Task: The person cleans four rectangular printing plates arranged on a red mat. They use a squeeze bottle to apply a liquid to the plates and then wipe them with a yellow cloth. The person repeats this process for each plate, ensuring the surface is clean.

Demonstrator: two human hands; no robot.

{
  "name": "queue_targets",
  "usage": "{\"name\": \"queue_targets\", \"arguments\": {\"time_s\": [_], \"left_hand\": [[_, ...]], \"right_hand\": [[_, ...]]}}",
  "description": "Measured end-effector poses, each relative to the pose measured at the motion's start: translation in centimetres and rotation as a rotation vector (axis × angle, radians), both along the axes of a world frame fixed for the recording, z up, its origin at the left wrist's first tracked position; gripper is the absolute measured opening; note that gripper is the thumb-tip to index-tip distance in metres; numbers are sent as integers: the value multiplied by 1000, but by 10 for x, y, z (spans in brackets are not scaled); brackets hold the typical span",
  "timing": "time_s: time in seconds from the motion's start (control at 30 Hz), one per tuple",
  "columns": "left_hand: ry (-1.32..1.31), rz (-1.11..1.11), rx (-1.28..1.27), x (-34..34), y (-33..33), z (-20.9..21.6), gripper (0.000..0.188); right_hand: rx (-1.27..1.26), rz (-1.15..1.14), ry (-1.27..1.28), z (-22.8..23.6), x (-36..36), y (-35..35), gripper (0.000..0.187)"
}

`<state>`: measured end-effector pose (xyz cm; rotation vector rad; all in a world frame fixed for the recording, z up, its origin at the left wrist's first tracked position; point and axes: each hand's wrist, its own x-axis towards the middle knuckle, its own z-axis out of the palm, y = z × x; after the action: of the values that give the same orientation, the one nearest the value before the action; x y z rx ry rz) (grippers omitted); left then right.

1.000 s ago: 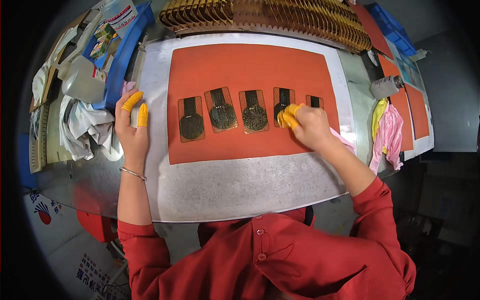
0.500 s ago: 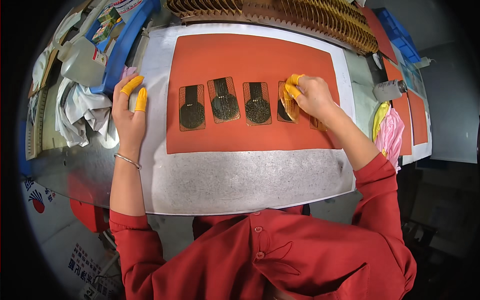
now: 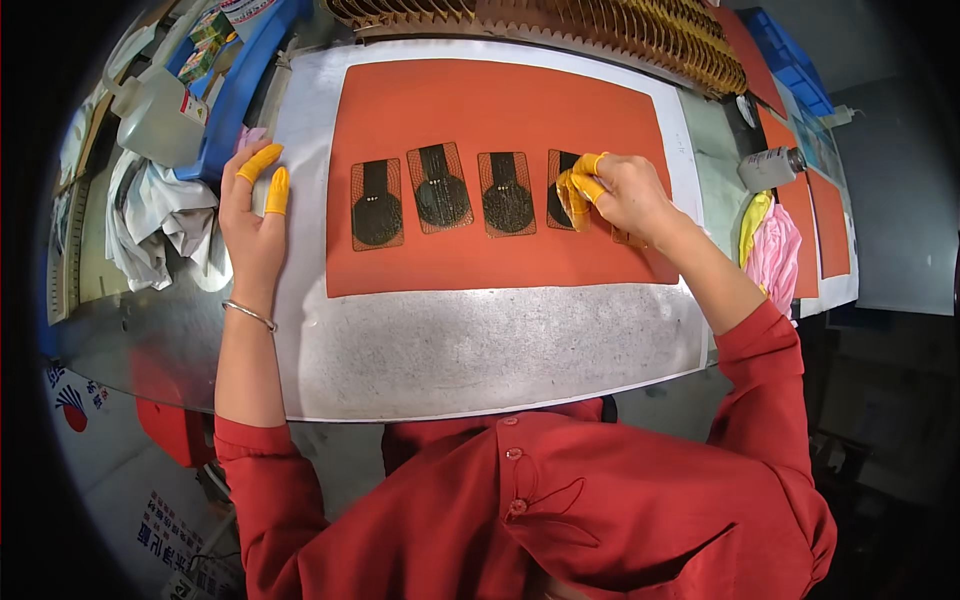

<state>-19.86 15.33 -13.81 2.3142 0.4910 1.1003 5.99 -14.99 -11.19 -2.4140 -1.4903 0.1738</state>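
Several flat dark cards with lattice borders lie in a row on an orange sheet (image 3: 480, 270). From the left come the first card (image 3: 377, 205), the second card (image 3: 440, 188) and the third card (image 3: 507, 195). Over the fourth card (image 3: 562, 215), my right hand (image 3: 625, 195) pinches a thin, amber, see-through film piece (image 3: 574, 203) between fingers in yellow finger cots. A further card (image 3: 627, 238) is mostly hidden below that hand. My left hand (image 3: 255, 205), also in yellow finger cots, rests open at the white sheet's left side, thumb and forefinger apart, holding nothing.
A brown slotted rack (image 3: 560, 35) runs along the back. At left are a blue tray (image 3: 235, 110), a translucent bottle (image 3: 160, 115) and crumpled white cloths (image 3: 165, 220). On the right lie a small bottle (image 3: 768, 168) and a pink cloth (image 3: 775, 245).
The whole view has shifted slightly. My right hand still pinches the film piece, now a little nearer to me relative to the fourth card. The left hand stays open in place.
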Motion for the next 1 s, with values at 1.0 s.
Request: {"name": "queue_targets", "arguments": {"time_s": [1.0], "left_hand": [[-30,8,-13,1,1,1,22]], "right_hand": [[45,36,23,-5,19,22,13]]}}
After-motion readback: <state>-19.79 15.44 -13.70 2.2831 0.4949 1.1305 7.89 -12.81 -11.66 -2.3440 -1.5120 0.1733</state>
